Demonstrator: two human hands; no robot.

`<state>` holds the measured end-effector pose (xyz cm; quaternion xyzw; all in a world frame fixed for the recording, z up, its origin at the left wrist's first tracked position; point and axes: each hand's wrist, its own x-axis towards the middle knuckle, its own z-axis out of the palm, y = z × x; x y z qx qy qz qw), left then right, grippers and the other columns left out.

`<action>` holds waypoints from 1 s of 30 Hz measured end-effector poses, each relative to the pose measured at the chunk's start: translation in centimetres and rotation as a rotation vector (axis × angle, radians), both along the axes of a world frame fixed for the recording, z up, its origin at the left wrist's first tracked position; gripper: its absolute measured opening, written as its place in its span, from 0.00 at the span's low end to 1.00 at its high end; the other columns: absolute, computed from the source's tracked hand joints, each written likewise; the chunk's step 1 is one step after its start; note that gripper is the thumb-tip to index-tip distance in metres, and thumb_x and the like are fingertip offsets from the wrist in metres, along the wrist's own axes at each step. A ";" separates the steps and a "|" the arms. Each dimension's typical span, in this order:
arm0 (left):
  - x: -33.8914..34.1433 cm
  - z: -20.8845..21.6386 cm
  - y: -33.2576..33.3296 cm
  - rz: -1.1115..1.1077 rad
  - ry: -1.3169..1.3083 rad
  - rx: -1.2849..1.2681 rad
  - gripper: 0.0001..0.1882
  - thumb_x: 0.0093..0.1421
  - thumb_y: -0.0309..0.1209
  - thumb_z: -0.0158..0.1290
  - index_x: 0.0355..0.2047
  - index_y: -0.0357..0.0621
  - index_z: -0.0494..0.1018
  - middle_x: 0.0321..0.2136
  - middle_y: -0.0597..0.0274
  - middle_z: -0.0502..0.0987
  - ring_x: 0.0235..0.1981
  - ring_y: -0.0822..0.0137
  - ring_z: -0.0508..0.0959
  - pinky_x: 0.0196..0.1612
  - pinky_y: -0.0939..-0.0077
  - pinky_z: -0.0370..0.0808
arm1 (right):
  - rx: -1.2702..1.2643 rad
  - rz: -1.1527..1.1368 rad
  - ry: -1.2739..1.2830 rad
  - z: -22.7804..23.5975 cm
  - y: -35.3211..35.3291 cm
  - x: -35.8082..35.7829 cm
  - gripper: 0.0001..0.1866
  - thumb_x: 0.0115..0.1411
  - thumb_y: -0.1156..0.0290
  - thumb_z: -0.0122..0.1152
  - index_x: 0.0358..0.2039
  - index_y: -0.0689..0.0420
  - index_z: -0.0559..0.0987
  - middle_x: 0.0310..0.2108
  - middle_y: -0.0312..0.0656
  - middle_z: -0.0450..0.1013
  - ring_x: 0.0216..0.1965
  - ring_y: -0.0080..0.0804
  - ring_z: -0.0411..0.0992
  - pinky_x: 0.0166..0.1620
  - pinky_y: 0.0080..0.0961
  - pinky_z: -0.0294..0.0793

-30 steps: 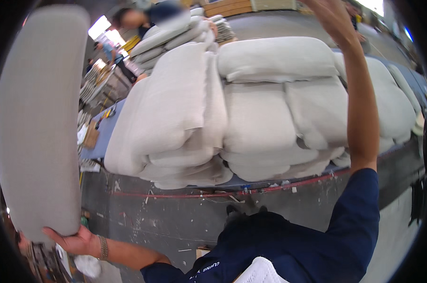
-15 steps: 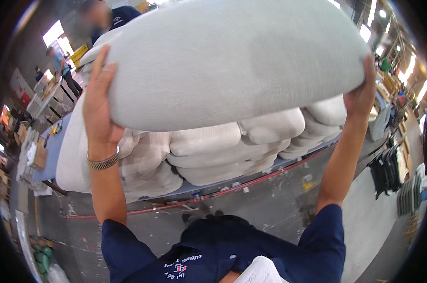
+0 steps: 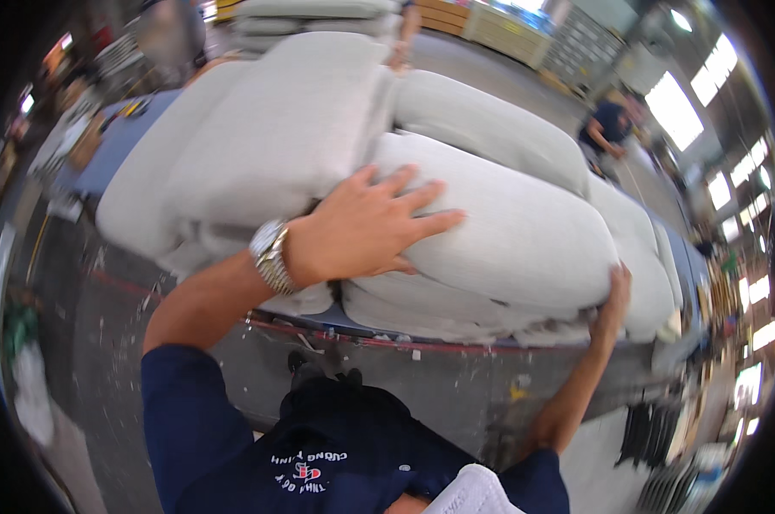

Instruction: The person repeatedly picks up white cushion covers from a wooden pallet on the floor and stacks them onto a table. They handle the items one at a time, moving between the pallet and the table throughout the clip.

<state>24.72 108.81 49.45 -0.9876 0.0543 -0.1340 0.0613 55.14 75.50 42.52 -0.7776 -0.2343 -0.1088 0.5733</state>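
A thick, pale grey fabric-covered cushion point(image 3: 507, 223) lies on top of a pile of similar cushions. Across its left end my left hand point(image 3: 370, 218) rests with fingers spread, a metal-banded watch point(image 3: 272, 255) on the wrist. My right hand point(image 3: 613, 300) curves around the cushion's right front corner, its fingers partly hidden by the fabric. Left of my left hand, another stacked cushion point(image 3: 268, 128) reaches up close to it. A long cushion point(image 3: 490, 120) lies just behind the one I touch.
The pile stands on a blue-topped table point(image 3: 139, 141). Red strips point(image 3: 379, 337) run along its front edge. A co-worker's arm point(image 3: 407, 34) shows by a farther cushion stack point(image 3: 315, 10). Another person point(image 3: 608, 127) bends at the right. Dark panels point(image 3: 649, 433) stand at the lower right.
The cushion that both hands held raised has come down onto the pile. My left hand has moved right and lies spread on its top; my right hand has lowered with the corner.
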 end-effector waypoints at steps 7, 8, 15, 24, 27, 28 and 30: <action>-1.5 -0.8 0.2 0.014 -0.109 -0.001 0.38 0.51 0.50 0.58 0.62 0.62 0.59 0.60 0.56 0.63 0.62 0.53 0.61 0.61 0.50 0.58 | -0.048 -0.032 -0.120 -1.9 1.1 1.1 0.30 0.66 0.50 0.39 0.54 0.66 0.69 0.52 0.52 0.66 0.54 0.42 0.64 0.58 0.34 0.60; -2.5 -0.4 0.5 -0.010 -0.109 -0.043 0.37 0.52 0.49 0.58 0.62 0.62 0.59 0.60 0.56 0.63 0.62 0.53 0.61 0.62 0.50 0.56 | -0.069 -0.049 -0.131 -1.7 1.3 1.0 0.30 0.66 0.51 0.40 0.54 0.65 0.69 0.52 0.52 0.67 0.54 0.42 0.65 0.57 0.33 0.60; -12.0 2.1 3.7 0.343 -0.083 0.033 0.39 0.48 0.43 0.61 0.62 0.66 0.60 0.62 0.57 0.61 0.64 0.54 0.59 0.65 0.48 0.50 | -0.232 -0.264 -0.401 1.3 1.5 -2.0 0.20 0.64 0.63 0.51 0.53 0.61 0.71 0.51 0.47 0.69 0.51 0.38 0.68 0.53 0.32 0.65; -12.3 1.8 8.6 0.401 -0.294 0.155 0.44 0.43 0.33 0.62 0.62 0.66 0.60 0.55 0.62 0.70 0.51 0.60 0.74 0.53 0.67 0.70 | -0.186 0.000 -0.349 3.3 7.3 -3.7 0.15 0.62 0.68 0.56 0.46 0.61 0.76 0.43 0.44 0.76 0.40 0.33 0.74 0.46 0.27 0.70; -12.5 6.0 10.8 0.349 -0.548 0.160 0.27 0.50 0.42 0.58 0.51 0.51 0.69 0.41 0.52 0.77 0.38 0.54 0.78 0.41 0.64 0.75 | -0.216 0.079 -0.401 3.1 7.2 -3.5 0.15 0.61 0.69 0.56 0.47 0.61 0.76 0.43 0.44 0.76 0.40 0.32 0.74 0.46 0.27 0.71; -12.2 8.2 10.5 0.371 -0.547 0.096 0.24 0.52 0.47 0.56 0.44 0.45 0.73 0.36 0.49 0.78 0.36 0.51 0.79 0.39 0.62 0.75 | -0.266 0.059 -0.395 3.5 7.3 -4.7 0.14 0.61 0.70 0.55 0.46 0.62 0.76 0.43 0.44 0.76 0.40 0.32 0.74 0.47 0.27 0.70; -9.6 9.6 10.7 0.507 -0.576 0.013 0.28 0.53 0.53 0.55 0.37 0.38 0.75 0.34 0.44 0.78 0.35 0.47 0.78 0.39 0.57 0.73 | -0.229 0.083 -0.444 3.5 6.3 -5.5 0.13 0.61 0.71 0.55 0.45 0.61 0.77 0.43 0.43 0.76 0.41 0.32 0.74 0.48 0.27 0.70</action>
